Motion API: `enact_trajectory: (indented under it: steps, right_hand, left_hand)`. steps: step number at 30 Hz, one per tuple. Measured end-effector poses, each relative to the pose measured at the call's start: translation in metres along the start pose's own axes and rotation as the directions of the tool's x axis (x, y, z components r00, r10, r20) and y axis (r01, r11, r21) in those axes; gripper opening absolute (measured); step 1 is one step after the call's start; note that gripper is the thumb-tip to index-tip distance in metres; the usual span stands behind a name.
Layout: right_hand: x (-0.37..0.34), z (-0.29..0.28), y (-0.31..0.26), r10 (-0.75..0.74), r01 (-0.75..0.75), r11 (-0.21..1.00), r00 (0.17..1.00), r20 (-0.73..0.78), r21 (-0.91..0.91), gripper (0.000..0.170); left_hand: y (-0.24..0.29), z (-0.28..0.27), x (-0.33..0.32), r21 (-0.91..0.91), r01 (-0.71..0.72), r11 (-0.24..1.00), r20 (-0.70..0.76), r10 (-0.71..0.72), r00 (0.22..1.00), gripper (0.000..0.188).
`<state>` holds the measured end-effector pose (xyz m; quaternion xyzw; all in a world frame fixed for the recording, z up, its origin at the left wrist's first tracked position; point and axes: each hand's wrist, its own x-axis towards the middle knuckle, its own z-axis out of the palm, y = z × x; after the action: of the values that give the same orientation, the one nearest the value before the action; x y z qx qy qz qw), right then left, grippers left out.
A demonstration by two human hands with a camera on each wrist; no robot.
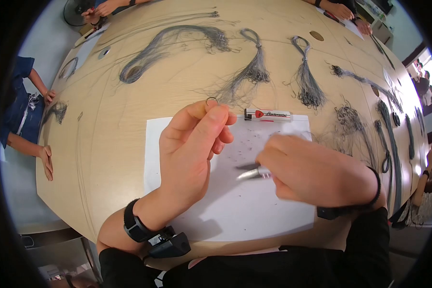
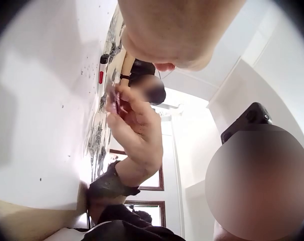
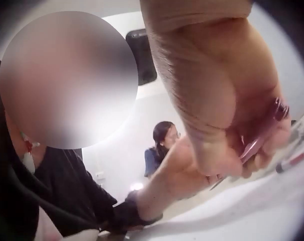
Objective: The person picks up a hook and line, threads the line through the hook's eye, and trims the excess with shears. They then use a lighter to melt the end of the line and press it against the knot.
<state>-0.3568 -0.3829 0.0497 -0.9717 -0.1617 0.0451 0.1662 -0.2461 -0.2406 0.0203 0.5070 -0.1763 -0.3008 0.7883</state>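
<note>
In the head view my left hand point(image 1: 192, 144) is raised over the white paper sheet point(image 1: 168, 129). Its thumb and forefinger pinch a small dark curved hook point(image 1: 212, 99), whose bend shows above the fingertips. My right hand point(image 1: 317, 170), somewhat blurred, holds small metal snips point(image 1: 252, 174) to the right of the left hand. Two separate tips point left, low over the sheet. The right wrist view shows the snips' shiny handle point(image 3: 259, 138) lying in the curled fingers. Small dark bits are scattered on the paper.
A white marker-like tube point(image 1: 268, 115) with a red logo lies at the sheet's back edge. Bundles of grey line point(image 1: 257, 72) with dark hooks spread over the wooden table point(image 1: 110, 168). More tangled hooks point(image 1: 350, 117) lie at right. Other people's hands point(image 1: 45, 161) rest around the table edge.
</note>
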Motion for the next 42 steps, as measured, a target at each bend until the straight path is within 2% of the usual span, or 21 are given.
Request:
enact_trajectory:
  steps: [1,3,4,5,6,7,9,11,13,17,19,21,25,28,35,42]
  right_hand:
    - [-0.002,-0.006,-0.003,-0.005,0.005,1.000,1.000,0.002,-0.003,0.021]
    - [-0.005,-0.021,-0.011,-0.017,0.022,0.935,1.000,-0.019,0.354,0.028]
    - [-0.003,-0.021,-0.011,-0.017,0.023,0.935,1.000,-0.019,0.353,0.028]
    - [0.001,-0.021,-0.011,-0.001,0.085,0.941,0.968,-0.249,0.326,0.031]
    - [0.003,-0.020,-0.009,0.011,0.139,0.948,0.884,-0.467,0.285,0.033]
    - [0.004,-0.020,-0.006,0.010,0.140,0.949,0.883,-0.469,0.284,0.033]
    - [0.008,-0.020,0.002,0.115,0.016,0.972,0.836,-0.537,0.232,0.035]
    - [0.009,-0.019,0.005,0.085,0.026,0.981,0.831,-0.549,0.192,0.035]
    - [0.010,-0.019,0.004,0.123,-0.005,0.973,0.856,-0.502,0.229,0.035]
    - [0.012,-0.015,0.005,0.115,0.022,0.965,0.862,-0.494,0.262,0.034]
    - [0.013,-0.014,0.005,0.093,0.044,0.967,0.857,-0.507,0.252,0.034]
    - [0.014,-0.012,0.004,0.093,0.056,0.963,0.850,-0.519,0.263,0.033]
    - [0.016,-0.007,0.005,0.075,0.080,0.967,0.819,-0.569,0.243,0.031]
    - [0.016,-0.006,0.005,0.076,0.068,0.972,0.815,-0.575,0.224,0.030]
    - [0.017,-0.005,0.003,0.090,0.040,0.976,0.820,-0.565,0.214,0.028]
    - [0.017,-0.002,0.005,0.051,0.087,0.975,0.808,-0.587,0.204,0.027]
  left_hand:
    - [-0.001,0.000,0.000,0.004,0.001,1.000,0.002,-0.001,1.000,0.013]
    - [-0.001,0.000,0.000,0.008,0.001,1.000,0.003,-0.001,1.000,0.013]
    - [-0.002,0.000,-0.002,-0.022,0.032,0.999,0.029,-0.032,0.999,0.014]
    - [-0.002,0.001,-0.003,-0.050,0.064,0.997,0.057,-0.061,0.997,0.015]
    - [-0.004,0.002,-0.004,-0.102,0.049,0.994,0.079,-0.041,0.996,0.015]
    - [-0.004,0.001,-0.005,-0.100,0.048,0.994,0.081,-0.040,0.996,0.015]
    - [-0.004,0.000,-0.007,-0.167,0.101,0.981,0.170,-0.072,0.983,0.016]
    - [-0.004,-0.001,-0.009,-0.174,0.108,0.979,0.186,-0.075,0.980,0.017]
    - [-0.004,-0.001,-0.010,-0.182,0.117,0.976,0.201,-0.079,0.976,0.017]
    - [-0.005,0.001,-0.013,-0.172,0.108,0.979,0.196,-0.074,0.978,0.018]
    - [-0.004,0.002,-0.014,-0.159,0.117,0.980,0.182,-0.087,0.979,0.019]
    - [-0.002,0.003,-0.016,-0.061,0.145,0.988,0.193,-0.131,0.973,0.014]
    - [-0.005,0.001,-0.015,-0.104,0.138,0.985,0.237,-0.110,0.965,0.014]
    - [-0.006,0.003,-0.017,-0.089,0.142,0.986,0.187,-0.123,0.975,0.014]
    - [-0.009,0.002,-0.014,0.008,0.037,0.999,0.198,-0.038,0.979,0.014]
    - [-0.011,0.002,-0.014,0.057,-0.018,0.998,0.202,0.006,0.979,0.013]
